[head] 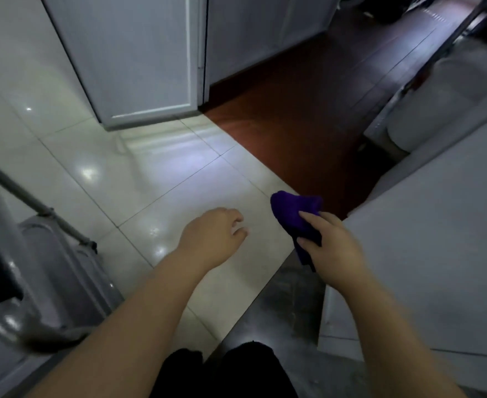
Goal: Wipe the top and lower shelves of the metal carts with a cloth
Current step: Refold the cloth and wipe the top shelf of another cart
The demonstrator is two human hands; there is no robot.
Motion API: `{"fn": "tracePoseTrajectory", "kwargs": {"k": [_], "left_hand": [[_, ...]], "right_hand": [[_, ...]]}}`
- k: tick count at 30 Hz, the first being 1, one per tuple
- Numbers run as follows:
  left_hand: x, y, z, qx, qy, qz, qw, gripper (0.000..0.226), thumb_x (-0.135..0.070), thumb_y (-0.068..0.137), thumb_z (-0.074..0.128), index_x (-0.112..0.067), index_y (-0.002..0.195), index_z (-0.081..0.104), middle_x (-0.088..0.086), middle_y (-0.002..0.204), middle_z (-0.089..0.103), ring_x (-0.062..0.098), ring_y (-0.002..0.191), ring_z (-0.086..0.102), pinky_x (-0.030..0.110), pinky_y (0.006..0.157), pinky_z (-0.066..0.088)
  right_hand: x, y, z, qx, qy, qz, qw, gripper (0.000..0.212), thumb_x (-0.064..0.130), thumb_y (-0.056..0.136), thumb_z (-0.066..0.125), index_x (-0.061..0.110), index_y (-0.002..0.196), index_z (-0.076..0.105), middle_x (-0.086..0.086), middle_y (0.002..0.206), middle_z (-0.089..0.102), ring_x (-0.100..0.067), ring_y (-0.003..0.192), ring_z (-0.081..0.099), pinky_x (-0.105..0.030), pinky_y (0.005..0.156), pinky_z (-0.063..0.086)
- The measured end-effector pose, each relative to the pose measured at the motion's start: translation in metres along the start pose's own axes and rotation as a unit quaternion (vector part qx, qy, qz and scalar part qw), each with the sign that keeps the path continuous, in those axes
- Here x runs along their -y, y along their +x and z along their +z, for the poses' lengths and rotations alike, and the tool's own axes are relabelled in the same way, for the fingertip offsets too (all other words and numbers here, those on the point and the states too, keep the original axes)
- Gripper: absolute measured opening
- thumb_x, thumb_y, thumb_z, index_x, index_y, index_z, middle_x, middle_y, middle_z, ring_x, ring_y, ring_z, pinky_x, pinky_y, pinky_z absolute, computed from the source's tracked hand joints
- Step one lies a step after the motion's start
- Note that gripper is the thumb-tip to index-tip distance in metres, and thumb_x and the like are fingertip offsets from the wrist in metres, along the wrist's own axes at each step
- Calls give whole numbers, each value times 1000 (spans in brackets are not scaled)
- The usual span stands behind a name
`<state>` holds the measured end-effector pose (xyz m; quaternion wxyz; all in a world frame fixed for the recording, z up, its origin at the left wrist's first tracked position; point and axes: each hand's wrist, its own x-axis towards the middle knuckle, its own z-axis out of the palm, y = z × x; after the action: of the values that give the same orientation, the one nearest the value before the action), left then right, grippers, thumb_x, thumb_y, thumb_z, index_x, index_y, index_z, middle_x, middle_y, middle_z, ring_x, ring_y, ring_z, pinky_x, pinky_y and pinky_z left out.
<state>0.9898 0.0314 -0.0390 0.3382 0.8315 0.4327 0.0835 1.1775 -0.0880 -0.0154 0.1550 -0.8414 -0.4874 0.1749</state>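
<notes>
Right hand (332, 248) clamped on a bunched purple cloth (295, 216), centre right; left hand (215, 237) empty, fingers loosely curled — metal cart (44, 254) at lower left.

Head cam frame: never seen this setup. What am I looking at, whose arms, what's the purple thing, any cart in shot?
There is no robot here. A person wears one wide-angle camera on the head, aimed forward and down, so the two bare arms coming up from the bottom edge are the wearer's own. The right hand grips a bunched purple cloth. The left hand is empty, fingers loosely curled, hanging over the pale tiled floor. Further back the tiles give way to a dark reddish floor, with a white cabinet door beside it. At the left edge is a blurred grey metal object with a slanted bar; it may be a cart, but I cannot tell. The cloth touches no surface.
</notes>
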Motion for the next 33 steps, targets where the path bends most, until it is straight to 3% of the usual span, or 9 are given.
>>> {"fn": "tracePoseTrajectory", "kwargs": {"k": [3, 7, 14, 25, 30, 33], "left_hand": [[-5, 55, -11, -8, 0, -13, 1000, 36, -45, 90, 50, -26, 120, 58, -8, 116, 61, 11, 98, 57, 23, 74, 39], [0, 131, -30, -40, 4, -53, 998, 35, -50, 88, 52, -29, 116, 59, -12, 112, 62, 10, 96, 58, 26, 75, 42], [31, 227, -79, -128, -19, -174, 976, 35, -51, 86, 54, -30, 113, 61, -14, 106, 63, 8, 92, 59, 33, 81, 50], [156, 257, -169, -244, -64, -350, 902, 31, -47, 85, 58, -27, 108, 63, -16, 94, 62, 5, 83, 59, 27, 73, 45], [226, 297, -233, -305, -149, -361, 869, 31, -52, 82, 56, -32, 105, 63, -21, 88, 61, -9, 79, 54, 13, 63, 36], [256, 327, -284, -322, -244, -337, 851, 41, -63, 81, 49, -37, 112, 58, -15, 95, 63, 0, 80, 62, 22, 70, 46]], "right_hand": [[-5, 56, -14, -12, 5, -16, 1000, 54, 26, 90, 60, 30, 140, 41, 6, 141, 39, -16, 120, 44, -25, 91, 36], [-6, 147, -28, -3, -15, -78, 997, 51, 31, 91, 59, 32, 139, 42, 4, 141, 38, -20, 116, 45, -32, 91, 41], [40, 311, -38, 81, -40, -231, 969, 50, 23, 89, 62, 24, 137, 48, -3, 141, 42, -26, 118, 47, -38, 97, 42], [203, 481, 26, 183, -72, -405, 893, 51, 26, 90, 60, 33, 138, 44, 7, 144, 38, -22, 119, 45, -39, 91, 45], [305, 538, 64, 193, -78, -473, 856, 50, 25, 89, 61, 33, 136, 47, 10, 143, 39, -20, 118, 45, -35, 90, 44], [369, 567, 83, 201, -76, -517, 828, 49, 24, 88, 62, 30, 135, 50, 7, 143, 41, -22, 118, 44, -37, 93, 43]]}}
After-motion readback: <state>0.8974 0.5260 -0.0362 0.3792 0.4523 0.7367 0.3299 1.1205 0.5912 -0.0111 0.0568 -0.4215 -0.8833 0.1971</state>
